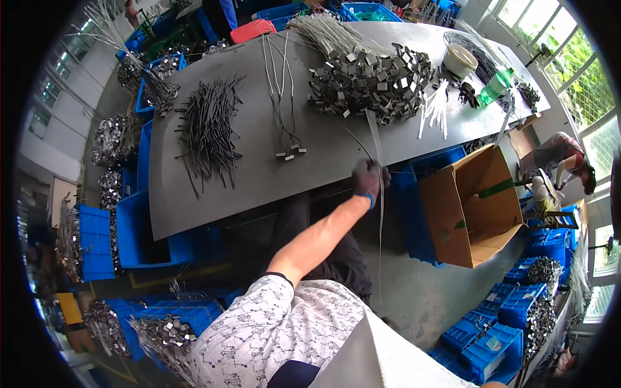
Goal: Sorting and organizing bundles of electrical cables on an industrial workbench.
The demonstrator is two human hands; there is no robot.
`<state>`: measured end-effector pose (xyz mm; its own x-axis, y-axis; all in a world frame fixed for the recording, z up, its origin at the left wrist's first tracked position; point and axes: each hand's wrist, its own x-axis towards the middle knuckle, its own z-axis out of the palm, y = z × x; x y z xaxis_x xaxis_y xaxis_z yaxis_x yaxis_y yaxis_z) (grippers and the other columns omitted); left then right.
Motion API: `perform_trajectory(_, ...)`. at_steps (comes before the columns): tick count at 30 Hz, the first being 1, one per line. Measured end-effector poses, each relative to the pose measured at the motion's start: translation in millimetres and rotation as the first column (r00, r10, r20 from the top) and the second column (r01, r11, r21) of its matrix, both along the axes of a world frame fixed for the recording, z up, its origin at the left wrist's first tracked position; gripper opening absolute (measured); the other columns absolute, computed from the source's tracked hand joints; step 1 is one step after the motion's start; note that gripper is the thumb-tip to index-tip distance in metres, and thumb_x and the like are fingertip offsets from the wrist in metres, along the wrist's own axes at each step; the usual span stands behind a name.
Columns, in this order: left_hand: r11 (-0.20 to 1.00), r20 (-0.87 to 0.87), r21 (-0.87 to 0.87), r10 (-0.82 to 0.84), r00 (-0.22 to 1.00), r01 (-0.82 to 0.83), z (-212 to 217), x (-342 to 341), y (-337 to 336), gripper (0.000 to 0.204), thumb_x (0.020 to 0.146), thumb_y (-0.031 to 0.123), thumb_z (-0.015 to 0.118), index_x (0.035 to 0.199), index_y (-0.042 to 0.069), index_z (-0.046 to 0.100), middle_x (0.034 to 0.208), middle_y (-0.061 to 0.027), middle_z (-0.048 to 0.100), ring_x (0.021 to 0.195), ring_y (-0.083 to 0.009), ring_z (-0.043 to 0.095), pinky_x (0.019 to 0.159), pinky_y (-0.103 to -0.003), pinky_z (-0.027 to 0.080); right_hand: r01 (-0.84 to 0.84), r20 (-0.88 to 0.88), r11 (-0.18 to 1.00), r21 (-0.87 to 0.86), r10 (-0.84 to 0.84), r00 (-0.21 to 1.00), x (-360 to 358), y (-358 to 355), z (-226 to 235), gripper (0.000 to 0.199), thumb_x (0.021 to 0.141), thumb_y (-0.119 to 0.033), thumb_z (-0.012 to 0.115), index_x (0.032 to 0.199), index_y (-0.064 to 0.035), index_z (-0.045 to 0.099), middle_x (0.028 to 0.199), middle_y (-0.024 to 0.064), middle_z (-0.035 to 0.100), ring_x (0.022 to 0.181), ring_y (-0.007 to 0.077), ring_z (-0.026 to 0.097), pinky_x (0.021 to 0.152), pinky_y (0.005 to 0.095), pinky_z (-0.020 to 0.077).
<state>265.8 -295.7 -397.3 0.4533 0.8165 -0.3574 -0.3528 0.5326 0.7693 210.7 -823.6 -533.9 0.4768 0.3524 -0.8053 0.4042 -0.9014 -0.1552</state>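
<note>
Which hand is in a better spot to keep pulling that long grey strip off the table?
Probably the left hand. It is gloved and already closed on the grey strip at the table edge, just below the pile of metal clips. The right hand is out of view.

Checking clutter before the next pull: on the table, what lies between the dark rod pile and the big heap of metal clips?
In the head view, between the dark rod pile and the clip heap lie a few thin grey wires ending in small clips; otherwise bare table.
</note>
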Motion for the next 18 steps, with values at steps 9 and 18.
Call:
perform_trajectory(9, 0.944, -0.046, 0.182, 0.289, 0.956, -0.276, 31.8, -50.0, 96.0, 0.013, 0.097, 0.017, 0.057, 0.092, 0.005, 0.057, 0.070, -0.0097, 0.066, 0.052, -0.0198, 0.065, 0.047, -0.033, 0.054, -0.225, -0.118, 0.972, -0.073, 0.215, 0.969, 30.4, -27.3, -38.7, 0.035, 0.088, -0.018, 0.054, 0.120, -0.0086, 0.066, 0.123, 0.0209, 0.064, 0.119, 0.0377, 0.059, 0.099, 0.0446, 0.0479)
perform_trajectory(18, 0.867, -0.097, 0.344, 0.416, 0.904, -0.361, 28.2, -92.7, 142.1, 0.015, 0.097, 0.018, 0.059, 0.090, 0.004, 0.060, 0.068, -0.0086, 0.066, 0.053, -0.0188, 0.064, 0.047, -0.032, 0.054, -0.283, -0.048, 0.956, -0.080, 0.280, 0.959, 53.4, -9.0, -46.9, 0.034, 0.086, -0.017, 0.056, 0.117, -0.0081, 0.067, 0.122, 0.0216, 0.064, 0.119, 0.0380, 0.059, 0.098, 0.0447, 0.0489)
